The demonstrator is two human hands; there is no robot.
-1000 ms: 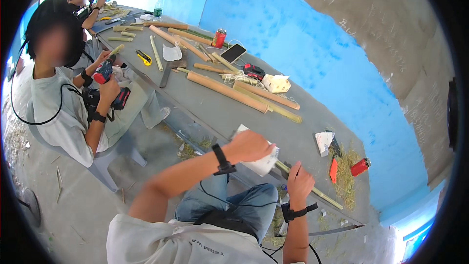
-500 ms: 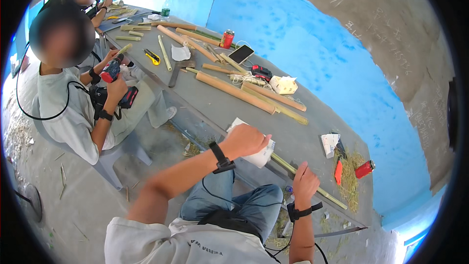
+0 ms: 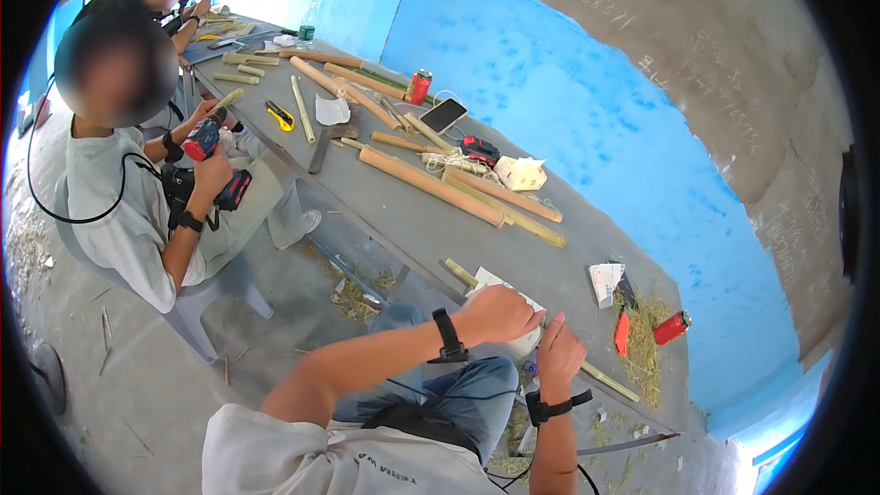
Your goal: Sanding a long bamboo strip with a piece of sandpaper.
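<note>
A thin greenish bamboo stick (image 3: pixel 612 384) lies slanting across the table's near edge, in front of me. My left hand (image 3: pixel 500 314) is closed around a white printed sheet of paper (image 3: pixel 493 279), which is folded about the stick. Right beside it, my right hand (image 3: pixel 559 355) grips the stick with curled fingers, the two hands nearly touching. The stick's far end pokes out past the paper, and its other end runs beyond my right hand. Its middle is hidden by paper and fingers.
Bamboo tubes (image 3: pixel 431 185), a phone (image 3: pixel 443 116), a cleaver (image 3: pixel 323 148) and a yellow utility knife (image 3: pixel 280 115) lie on the table (image 3: pixel 394 229). Near my right are shavings (image 3: pixel 649 367) and a red can (image 3: pixel 673 327). At left, a seated person holds a drill (image 3: pixel 203 136).
My left hand and the paper have slid along the stick toward my right hand, closing the gap between them. The stick's far end now shows beyond the paper. The view has shifted slightly.
</note>
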